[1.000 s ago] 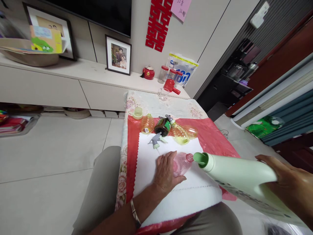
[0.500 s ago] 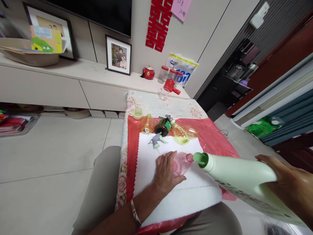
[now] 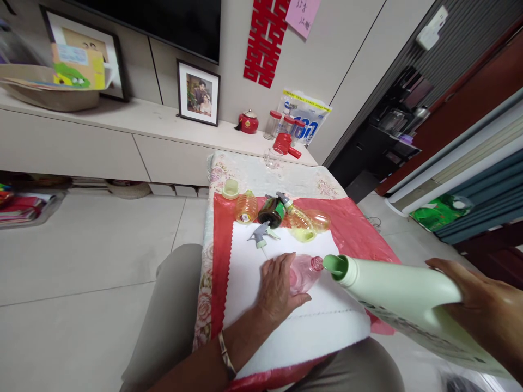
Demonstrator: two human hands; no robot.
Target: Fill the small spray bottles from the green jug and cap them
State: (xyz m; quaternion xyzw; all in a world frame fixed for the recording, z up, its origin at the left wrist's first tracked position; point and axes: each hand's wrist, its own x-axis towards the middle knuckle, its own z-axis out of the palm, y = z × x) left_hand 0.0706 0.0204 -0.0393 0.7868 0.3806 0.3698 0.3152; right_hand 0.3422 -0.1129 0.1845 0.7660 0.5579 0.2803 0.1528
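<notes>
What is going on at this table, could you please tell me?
A person's left hand holds a pink bottle on a white cloth. The right hand grips a big pale green jug, tipped so that its green spout is by the bottle's mouth. Whether liquid is flowing, I cannot tell. A grey spray head lies near the left hand.

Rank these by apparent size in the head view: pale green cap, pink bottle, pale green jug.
1. Pale green jug; nearness likely enlarges it.
2. Pink bottle, partly covered by the left hand.
3. Pale green cap.
</notes>
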